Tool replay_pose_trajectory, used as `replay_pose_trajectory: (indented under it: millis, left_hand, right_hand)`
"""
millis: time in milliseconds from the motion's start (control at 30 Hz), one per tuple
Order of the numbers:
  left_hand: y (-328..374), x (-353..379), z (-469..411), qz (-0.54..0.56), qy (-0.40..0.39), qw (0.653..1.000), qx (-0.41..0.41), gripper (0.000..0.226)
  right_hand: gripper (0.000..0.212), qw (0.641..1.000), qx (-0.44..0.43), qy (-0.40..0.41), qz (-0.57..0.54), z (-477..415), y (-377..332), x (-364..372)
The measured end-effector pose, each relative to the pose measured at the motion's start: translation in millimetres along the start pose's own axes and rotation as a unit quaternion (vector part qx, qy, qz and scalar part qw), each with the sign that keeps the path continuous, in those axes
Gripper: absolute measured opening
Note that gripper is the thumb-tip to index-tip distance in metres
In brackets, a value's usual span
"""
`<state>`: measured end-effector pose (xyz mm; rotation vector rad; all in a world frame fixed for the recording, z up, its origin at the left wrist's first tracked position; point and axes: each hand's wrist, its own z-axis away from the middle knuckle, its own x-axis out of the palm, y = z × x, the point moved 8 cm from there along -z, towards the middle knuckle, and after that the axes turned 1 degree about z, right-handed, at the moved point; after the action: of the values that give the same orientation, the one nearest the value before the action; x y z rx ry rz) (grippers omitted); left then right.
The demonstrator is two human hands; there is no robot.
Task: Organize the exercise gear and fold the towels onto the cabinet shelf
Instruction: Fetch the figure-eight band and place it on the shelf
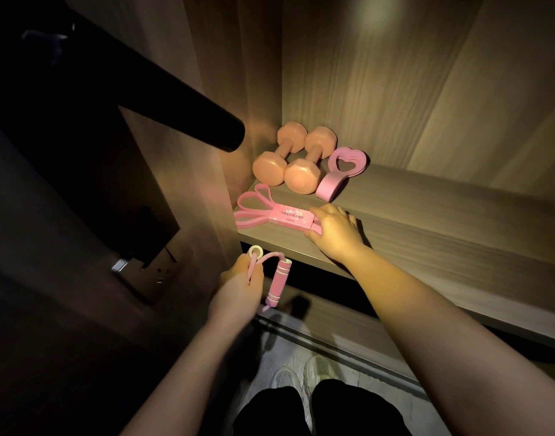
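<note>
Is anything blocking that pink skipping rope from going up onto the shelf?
Yes. Directly above the skipping rope in the left hand, the resistance band and the right hand holding it fill the shelf front; bare board shows further right.

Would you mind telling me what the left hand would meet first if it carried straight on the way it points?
The left hand, gripping the jump rope, would probably meet the front edge of the shelf first; depth is unclear.

A warm pool of light is falling on the shelf (427,221). Darkness is swallowing the left side; edges are bowing.
</note>
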<state>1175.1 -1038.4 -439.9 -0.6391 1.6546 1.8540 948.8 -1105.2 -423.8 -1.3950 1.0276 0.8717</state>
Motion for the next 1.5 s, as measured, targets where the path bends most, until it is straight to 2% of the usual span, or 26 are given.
replay_pose_trajectory:
  millis: [200,467,567,900,1100,1200,1300,1400,1500]
  left_hand:
    - [9.2,0.7,4.8,-0.001,-0.016,1.0,0.013,0.028]
    - [13.4,-4.0,4.4,-0.006,0.0,1.0,0.014,0.024]
    - [14.3,-4.3,2.4,-0.015,0.001,1.0,0.003,0.029]
    - [9.5,-7.7,11.7,-0.029,-0.008,0.999,0.025,0.023]
    - [25.7,-25.6,39.2,0.018,0.009,0.998,0.061,0.028]
    - [32.7,-32.6,64.8,0.085,0.006,0.993,0.078,0.027]
    - [40.8,-31.8,93.4,0.148,-0.011,0.985,0.084,0.031]
    - [57.3,-23.9,120.7,0.171,-0.057,0.977,0.113,0.028]
    - [70.3,-15.8,144.5,0.192,-0.096,0.966,0.143,0.03]
  right_hand:
    - [0.048,1.0,0.018,-0.007,0.005,9.9,12.6,-8.5]
    - [0.044,1.0,0.017,0.005,-0.005,5.9,8.8,-10.1]
    - [0.045,1.0,0.016,0.009,-0.004,4.9,9.8,-9.8]
    - [0.053,1.0,0.03,-0.004,0.003,12.2,7.9,-11.5]
    - [0.057,0.999,0.042,-0.017,0.007,59.8,-0.9,-29.1]
    - [0.05,0.988,0.071,-0.001,-0.137,103.9,-4.6,-39.0]
    - [0.046,0.942,0.105,-0.067,-0.311,153.7,-14.8,-30.0]
    - [0.036,0.9,0.122,-0.119,-0.401,195.0,-24.8,-20.8]
    - [0.015,0.88,0.148,-0.106,-0.439,223.4,-23.3,-16.9]
